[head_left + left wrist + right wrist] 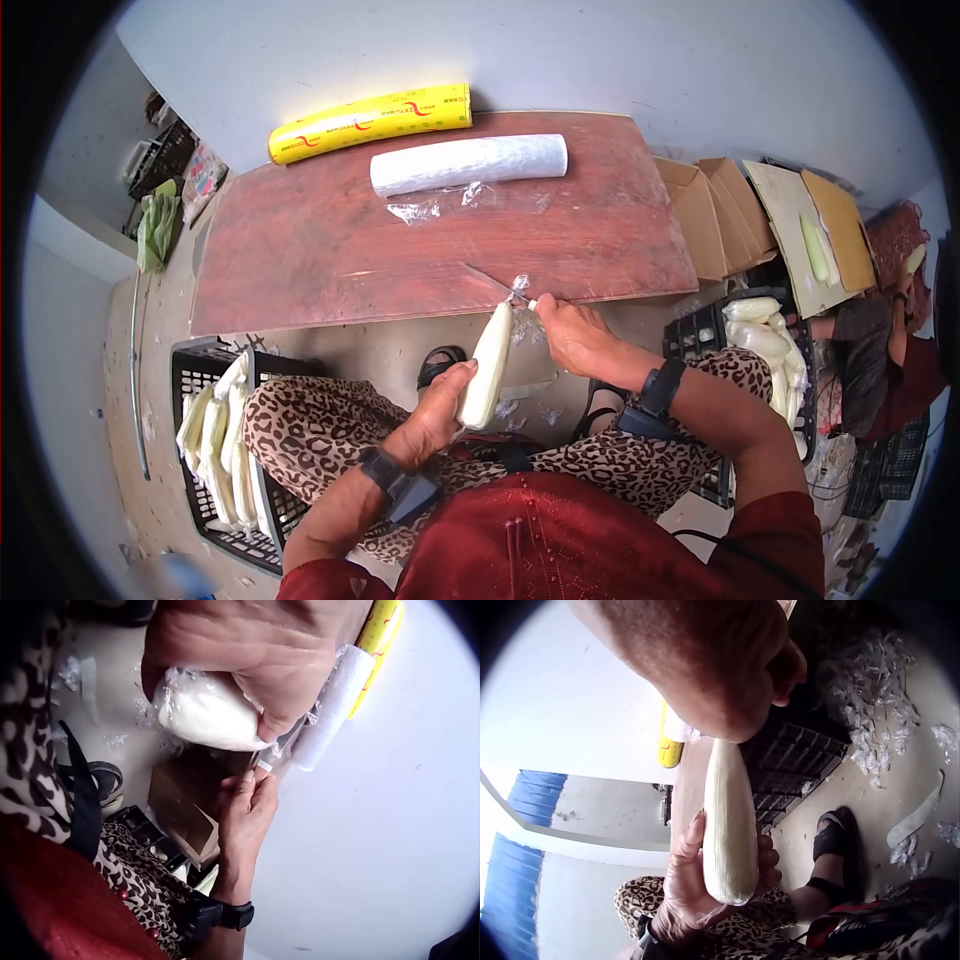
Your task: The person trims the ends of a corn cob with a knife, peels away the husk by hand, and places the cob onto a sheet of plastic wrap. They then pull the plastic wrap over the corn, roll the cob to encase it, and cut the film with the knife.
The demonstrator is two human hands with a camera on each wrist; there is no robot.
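My left hand [438, 408] grips a pale, husked-looking ear of corn [487, 372] in clear film, its narrow end pointing up toward the table. At that tip, a twist of film [519, 286] sticks out. My right hand [575, 338] holds a thin-bladed knife [488, 280], whose blade crosses right at the twisted film. In the left wrist view the film's wrinkled end shows on the corn [206, 716], and a bit of pale handle peeks from the right fingers. The right wrist view shows the left thumb and fingers around the corn's lower half; the right hand hides the tip there.
A reddish wooden table [330, 260] carries a white film roll [470, 163] and a yellow printed roll [370, 122]. Black crates with wrapped corn stand left [185, 380] and right [690, 330]. Film scraps [870, 712] litter the floor. Another person's arm [897, 335] shows far right.
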